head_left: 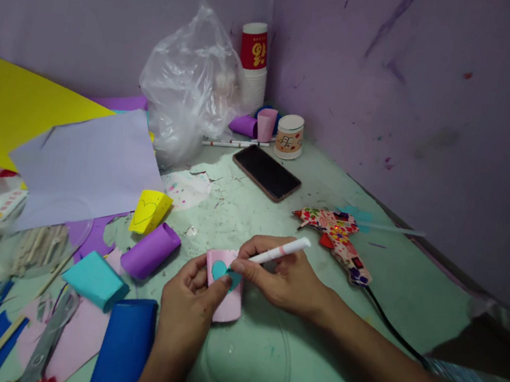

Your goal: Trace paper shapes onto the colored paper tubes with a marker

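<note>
My left hand point(194, 297) is closed around a pink foam cup shape point(228, 309), its thumb pressing on a teal heart cutout point(219, 269) at the front. In my right hand point(278, 277) is a white marker point(279, 250), its rear end pointing up and to the right. The marker's tip is hidden behind my fingers, beside the heart. To the left lie a purple foam cup point(150, 252), a teal one point(96, 281) and a blue one point(123, 347). A yellow cup point(150, 212) with a drawn heart stands behind them.
A floral glue gun point(337, 235) lies on the right, its black cord point(392, 326) trailing off. Behind are a phone point(267, 172), a paper cup point(289, 137), stacked cups point(252, 82) and a plastic bag point(189, 85). Scissors point(49, 332) and foam sheets point(91, 160) lie left.
</note>
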The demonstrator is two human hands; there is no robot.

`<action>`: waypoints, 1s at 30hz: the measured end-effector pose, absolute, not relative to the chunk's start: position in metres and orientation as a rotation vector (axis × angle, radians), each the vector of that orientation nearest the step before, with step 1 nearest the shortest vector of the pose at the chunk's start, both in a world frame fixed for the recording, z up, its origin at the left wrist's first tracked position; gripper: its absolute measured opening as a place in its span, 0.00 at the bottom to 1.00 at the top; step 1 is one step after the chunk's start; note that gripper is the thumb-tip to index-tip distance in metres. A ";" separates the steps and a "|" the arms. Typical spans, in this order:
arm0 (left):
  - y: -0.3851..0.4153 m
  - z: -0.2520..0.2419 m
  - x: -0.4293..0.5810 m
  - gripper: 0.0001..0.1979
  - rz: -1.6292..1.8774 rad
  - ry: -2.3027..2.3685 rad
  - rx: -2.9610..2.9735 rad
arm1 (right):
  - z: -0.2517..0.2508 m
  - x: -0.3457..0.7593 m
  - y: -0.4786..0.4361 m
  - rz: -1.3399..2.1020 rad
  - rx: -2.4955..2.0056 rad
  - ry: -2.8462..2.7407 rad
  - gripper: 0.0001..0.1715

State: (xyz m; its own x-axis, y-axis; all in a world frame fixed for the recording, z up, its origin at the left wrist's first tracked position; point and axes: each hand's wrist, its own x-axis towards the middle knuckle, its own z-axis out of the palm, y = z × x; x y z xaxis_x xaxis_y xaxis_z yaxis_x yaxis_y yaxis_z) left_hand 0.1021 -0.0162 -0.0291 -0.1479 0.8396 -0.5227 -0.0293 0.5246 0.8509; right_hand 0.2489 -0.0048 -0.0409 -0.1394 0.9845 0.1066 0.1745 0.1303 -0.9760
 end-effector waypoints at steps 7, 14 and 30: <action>-0.016 -0.028 0.103 0.25 0.896 1.555 0.724 | -0.040 0.249 -0.004 1.128 -1.216 -1.457 0.10; -0.016 -0.028 0.103 0.24 0.885 1.538 0.735 | -0.039 0.250 -0.003 1.127 -1.204 -1.474 0.10; -0.016 -0.027 0.104 0.24 0.889 1.563 0.728 | -0.040 0.249 -0.003 1.124 -1.183 -1.482 0.09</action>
